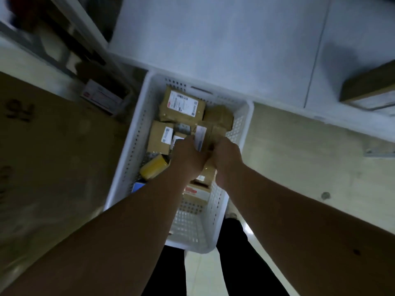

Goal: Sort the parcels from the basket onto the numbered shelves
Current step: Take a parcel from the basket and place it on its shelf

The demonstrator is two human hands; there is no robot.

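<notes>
A white perforated basket stands on the floor below me with several brown cardboard parcels inside. Both arms reach down into it. My left hand and my right hand together grip a brown parcel with a white label strip, near the basket's middle. A larger labelled parcel lies at the far end, a smaller one to the left, and a yellow packet beside my left wrist. More parcels lie under my hands, partly hidden.
A white shelf top runs behind the basket, with a brown box at its right. A big cardboard sheet lies on the left, and a labelled parcel sits on a low shelf there. My dark-trousered legs stand by the basket's near end.
</notes>
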